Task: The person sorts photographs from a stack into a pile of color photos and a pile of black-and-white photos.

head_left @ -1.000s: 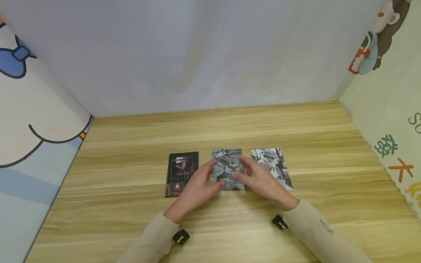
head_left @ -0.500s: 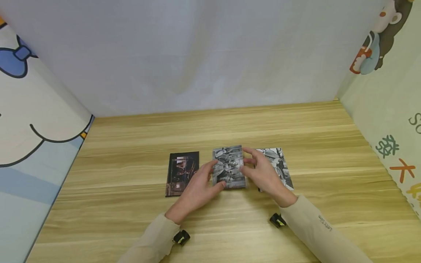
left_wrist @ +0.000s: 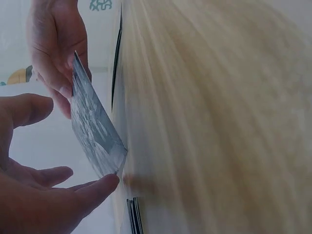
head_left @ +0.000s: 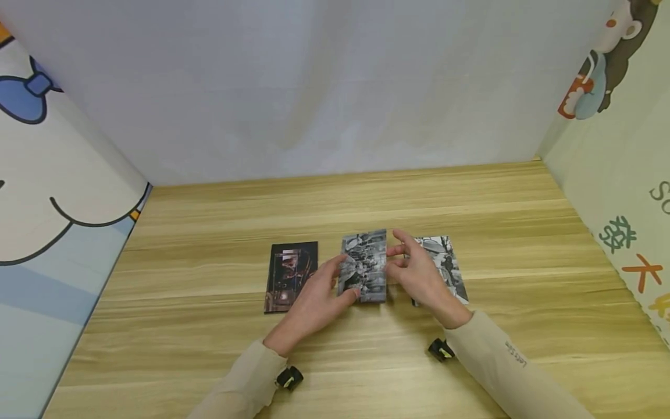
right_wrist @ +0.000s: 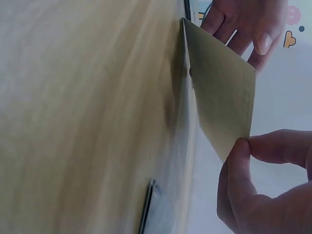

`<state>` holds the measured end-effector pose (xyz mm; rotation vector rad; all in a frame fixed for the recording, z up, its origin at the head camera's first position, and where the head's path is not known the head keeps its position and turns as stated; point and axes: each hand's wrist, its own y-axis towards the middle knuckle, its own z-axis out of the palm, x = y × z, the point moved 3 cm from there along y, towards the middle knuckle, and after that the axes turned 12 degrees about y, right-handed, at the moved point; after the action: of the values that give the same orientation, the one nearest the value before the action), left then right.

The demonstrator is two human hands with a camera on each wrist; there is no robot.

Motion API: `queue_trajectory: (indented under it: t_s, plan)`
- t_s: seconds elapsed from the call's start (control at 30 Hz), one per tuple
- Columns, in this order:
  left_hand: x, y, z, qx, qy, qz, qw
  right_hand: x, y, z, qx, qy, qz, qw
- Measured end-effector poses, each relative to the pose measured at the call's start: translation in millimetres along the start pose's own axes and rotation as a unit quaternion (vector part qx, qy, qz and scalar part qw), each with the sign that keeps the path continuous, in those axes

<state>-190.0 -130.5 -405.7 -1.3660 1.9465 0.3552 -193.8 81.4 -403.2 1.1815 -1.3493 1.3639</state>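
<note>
A black-and-white photo card [head_left: 363, 265] stands tilted at the middle of the table, its right edge raised and its left edge low. My right hand [head_left: 421, 282] pinches that raised edge between thumb and finger; the card's plain tan back [right_wrist: 219, 87] shows in the right wrist view. At the card's low left side my left hand [head_left: 316, 299] lies with fingers loosely extended, one fingertip [left_wrist: 109, 184] at the low corner. A dark photo card stack [head_left: 289, 276] lies left of it. Another black-and-white photo card [head_left: 445, 265] lies to the right, partly covered by my right hand.
The wooden table [head_left: 209, 233] runs back to a pale rear wall [head_left: 335, 87]. Cartoon-printed side panels rise at the left [head_left: 63, 174] and right [head_left: 612, 174]. A small black device hangs at each sleeve cuff.
My right hand has moved from over the middle card to its right edge and lifted that edge, so the card tilts. The left hand has hardly moved.
</note>
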Motion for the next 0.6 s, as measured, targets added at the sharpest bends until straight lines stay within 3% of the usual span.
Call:
queue_trajectory:
  t_s: [0.3, 0.6]
  plan:
    - [2.1, 3.4, -1.7, -0.037, -0.038, -0.027, 0.9983, 6, -4, -7, -0.002, 0.004, 0.01, 1.0]
    - [1.3, 6.2, -1.1, -0.03, -0.075, 0.001, 0.9968, 17, -9, -16, -0.001, 0.001, 0.006, 1.0]
